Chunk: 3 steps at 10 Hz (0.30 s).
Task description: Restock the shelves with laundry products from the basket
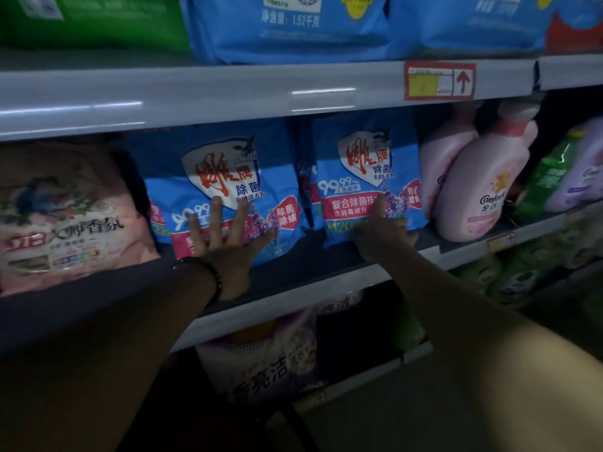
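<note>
The shelving unit (202, 99) fills your view, and three levels are visible.

Top level: three large bags. One green bag (98, 24) is at left, followed by a centre light-blue bag (287, 27) and a right light-blue bag (470, 21).

Middle level, left to right:
- One pink bag (65, 216), bulging over the front edge.
- The left blue detergent bag (228, 164) and the right blue detergent bag (365, 164), both upright and side by side. Their tops are shaded under the upper shelf rail.
- Two pink bottles. The front pink bottle (476, 184) stands just beside the right blue detergent bag. The rear pink bottle (437, 158) is partly hidden behind it.
- One green bottle (548, 181).
- One lilac bottle (580, 171).

Edges of further packs show behind the blue bags. You cannot count them.

Bottom level: one purple bag (267, 367). The rest is too dark to identify.

Your left hand (225, 243) lies flat on the lower front of the left blue detergent bag, fingers spread.

Your right hand (381, 233) touches the lower front of the right blue detergent bag with the index finger extended. The other fingers are curled at the bag's bottom edge. You cannot tell whether they grip it.

One red-framed price label (439, 80) sits on the upper rail. One dark bracelet (208, 275) circles your left wrist.
</note>
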{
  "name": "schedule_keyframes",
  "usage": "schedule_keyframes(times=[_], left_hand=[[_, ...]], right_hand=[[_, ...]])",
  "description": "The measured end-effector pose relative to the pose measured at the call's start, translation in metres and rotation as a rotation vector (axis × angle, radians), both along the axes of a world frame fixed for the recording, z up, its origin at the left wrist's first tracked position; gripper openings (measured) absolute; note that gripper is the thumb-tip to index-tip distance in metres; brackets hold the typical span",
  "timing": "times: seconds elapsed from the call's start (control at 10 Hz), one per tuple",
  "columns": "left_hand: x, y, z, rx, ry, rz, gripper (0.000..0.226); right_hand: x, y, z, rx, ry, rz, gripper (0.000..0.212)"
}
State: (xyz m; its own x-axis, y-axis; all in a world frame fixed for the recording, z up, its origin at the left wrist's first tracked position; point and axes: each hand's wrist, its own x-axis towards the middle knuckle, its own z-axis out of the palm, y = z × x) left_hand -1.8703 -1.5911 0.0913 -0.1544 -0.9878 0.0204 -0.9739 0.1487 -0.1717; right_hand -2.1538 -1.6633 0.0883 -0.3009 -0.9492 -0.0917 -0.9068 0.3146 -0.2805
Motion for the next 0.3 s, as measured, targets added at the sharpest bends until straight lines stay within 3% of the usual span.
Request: schedule_keyframes(times=[0.1, 0.2, 0.3], left_hand=[[-0.005, 0.014, 0.021, 0.086, 0.203, 0.023, 0.081], [0.001, 0.034, 0.044, -0.023, 0.459, 0.026, 0.041], [0.012, 0.082, 0.054, -0.171, 0.717, -0.024, 0.027]], right_hand=[[0.006, 0.047, 0.009, -0.193, -0.028, 0.113, 0.06], [0.016, 0.101, 0.014, -0.271, -0.148, 0.217, 0.051], [0.029, 0.155, 0.019, -0.284, -0.345, 0.328, 0.047]])
